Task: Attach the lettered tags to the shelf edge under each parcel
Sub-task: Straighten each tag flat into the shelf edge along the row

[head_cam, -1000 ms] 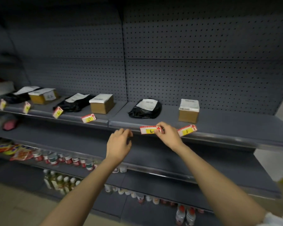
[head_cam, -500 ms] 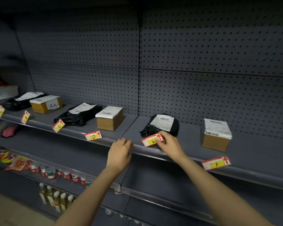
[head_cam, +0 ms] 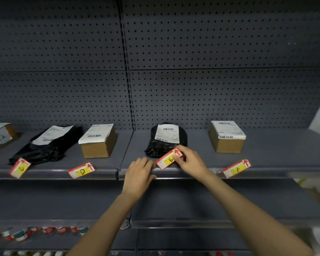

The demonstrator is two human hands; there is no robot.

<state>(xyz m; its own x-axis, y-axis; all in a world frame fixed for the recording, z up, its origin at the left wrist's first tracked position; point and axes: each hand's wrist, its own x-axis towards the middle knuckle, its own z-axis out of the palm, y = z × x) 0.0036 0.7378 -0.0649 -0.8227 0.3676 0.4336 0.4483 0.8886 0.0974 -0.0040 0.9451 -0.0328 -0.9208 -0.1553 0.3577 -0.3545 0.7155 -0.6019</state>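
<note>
My right hand [head_cam: 191, 162] pinches the red and yellow tag E [head_cam: 167, 160] at the shelf edge [head_cam: 174, 172], in front of a black bag parcel [head_cam: 164, 143]. My left hand [head_cam: 139, 175] rests on the edge just left of that tag, fingers curled, holding nothing visible. Tag F [head_cam: 236, 168] hangs under the right cardboard box [head_cam: 227, 137]. Tag D [head_cam: 81, 170] sits below the middle box [head_cam: 99, 142]. Tag C [head_cam: 19, 168] is by a long black bag [head_cam: 48, 145].
A grey pegboard wall [head_cam: 192, 71] backs the shelf. Another labelled box [head_cam: 0, 135] shows at the far left. A lower shelf [head_cam: 183, 202] lies under my forearms, and small red-capped containers [head_cam: 35, 231] line the shelf below at left.
The view has swung up and right, closer to the shelf. My right hand still pinches tag E, which now tilts more against the edge; my left hand stays beside it.
</note>
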